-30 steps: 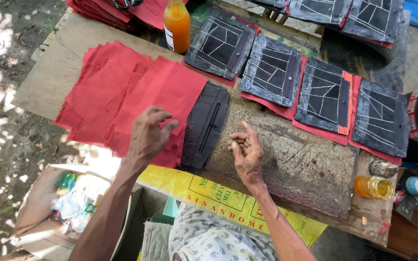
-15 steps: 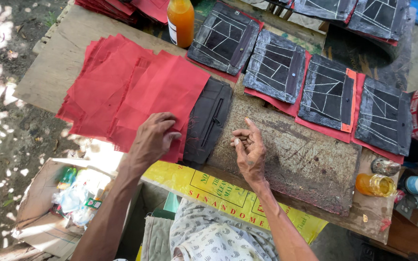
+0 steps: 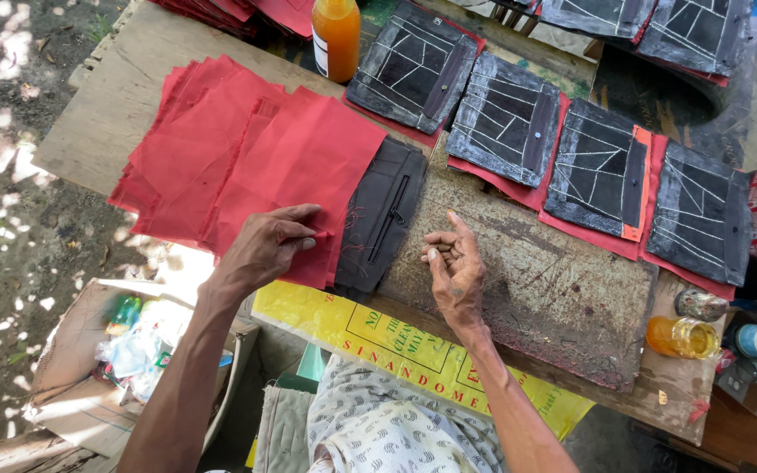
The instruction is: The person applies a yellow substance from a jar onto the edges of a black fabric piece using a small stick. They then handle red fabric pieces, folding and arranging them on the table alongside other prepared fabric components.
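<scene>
Overhead view of a wooden workbench [image 3: 107, 114]; the left hand [image 3: 266, 248] rests on a fanned stack of red cloth sheets [image 3: 247, 158], its fingers curled and its thumb and forefinger pinched shut on the edge of the top sheet near the stack's right margin; the right hand [image 3: 454, 267] lies on a worn, stained work board [image 3: 554, 289], fingers loosely half-curled, with something small and thin possibly between the fingertips, too small to tell. A black zip pouch [image 3: 383, 215] lies between the two hands, just beside the red stack and overlapping its edge; loose threads show on it. The red sheets appear thin, light and limp; a single sheet would likely sag and slide off its neighbours, so a pinch at a free corner or edge seems the best hold. Finished black panels with pale stitched lines [image 3: 505, 118] run in a row along the far side; an orange bottle [image 3: 336, 35] stands behind the stack; small jars [image 3: 681, 335] sit at the right; a yellow printed sack [image 3: 378, 342] hangs over the near edge.
</scene>
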